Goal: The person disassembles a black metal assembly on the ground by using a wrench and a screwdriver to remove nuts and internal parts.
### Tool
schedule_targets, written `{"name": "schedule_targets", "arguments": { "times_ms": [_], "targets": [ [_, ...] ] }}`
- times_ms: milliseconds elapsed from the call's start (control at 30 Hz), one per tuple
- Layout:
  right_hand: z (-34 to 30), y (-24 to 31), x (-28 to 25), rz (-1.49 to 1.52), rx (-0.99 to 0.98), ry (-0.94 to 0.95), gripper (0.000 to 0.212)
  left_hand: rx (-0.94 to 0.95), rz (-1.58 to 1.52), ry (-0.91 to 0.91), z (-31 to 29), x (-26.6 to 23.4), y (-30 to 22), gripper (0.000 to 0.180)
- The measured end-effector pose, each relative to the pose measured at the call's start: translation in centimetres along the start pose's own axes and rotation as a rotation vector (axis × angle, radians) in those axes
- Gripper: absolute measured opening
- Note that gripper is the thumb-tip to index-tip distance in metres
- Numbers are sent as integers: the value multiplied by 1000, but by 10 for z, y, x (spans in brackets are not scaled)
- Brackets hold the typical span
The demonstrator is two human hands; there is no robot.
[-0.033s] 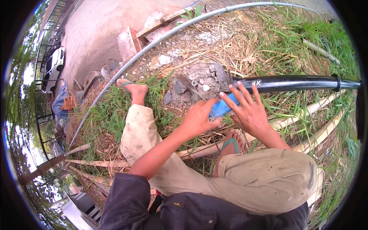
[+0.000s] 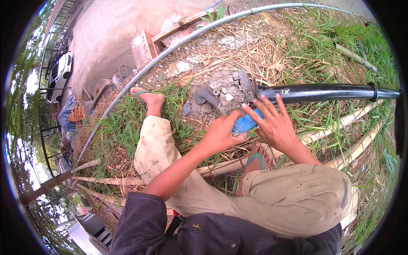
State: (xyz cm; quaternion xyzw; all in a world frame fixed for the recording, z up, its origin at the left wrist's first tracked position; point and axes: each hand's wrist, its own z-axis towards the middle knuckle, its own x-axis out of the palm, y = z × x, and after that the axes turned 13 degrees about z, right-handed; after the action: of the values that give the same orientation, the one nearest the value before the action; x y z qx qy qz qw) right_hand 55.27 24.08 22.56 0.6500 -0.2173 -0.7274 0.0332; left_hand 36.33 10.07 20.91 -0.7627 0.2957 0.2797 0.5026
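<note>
My left hand (image 2: 223, 134) is closed round a flat blue piece (image 2: 245, 122), thumb below and fingers above; its exact kind does not show. Beside it, my right hand (image 2: 276, 126) has its fingers spread, palm down, over the blue piece's right end. I cannot tell whether they touch. A dark grey, smeared rod-like shape (image 2: 208, 97) reaches from near my left fingertips toward the rough stone block (image 2: 231, 87); whether my left hand holds it too is hidden. A small pale ring (image 2: 216, 92) lies on the block. Just beyond my right fingertips runs a thick black pipe (image 2: 314, 92).
A long grey pipe (image 2: 170, 47) curves across the far side. Bamboo poles (image 2: 225, 167) lie near my sandalled feet, amid grass and dry straw. Broken brick blocks (image 2: 143, 50) stand far off beside a paved strip. A white car (image 2: 59, 76) is parked at far left.
My right hand has shifted slightly down and left, its fingers off the black pipe's edge. The grey smeared shape now shows darker and in a slightly different place.
</note>
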Motion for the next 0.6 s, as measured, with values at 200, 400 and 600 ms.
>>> {"name": "schedule_targets", "arguments": {
  "times_ms": [200, 400, 600],
  "targets": [
    [-28, 4, 43, 303, -45, 292, 33, 56, -347, 160, -41, 42, 25, 71],
    [-58, 8, 51, 291, -65, 288, 23, -78, -933, 814, -22, 66, 69, 59],
    [-87, -2, 39, 432, 111, 208, 28, -332, -959, 548, -21, 61, 72, 33]
  ]
}}
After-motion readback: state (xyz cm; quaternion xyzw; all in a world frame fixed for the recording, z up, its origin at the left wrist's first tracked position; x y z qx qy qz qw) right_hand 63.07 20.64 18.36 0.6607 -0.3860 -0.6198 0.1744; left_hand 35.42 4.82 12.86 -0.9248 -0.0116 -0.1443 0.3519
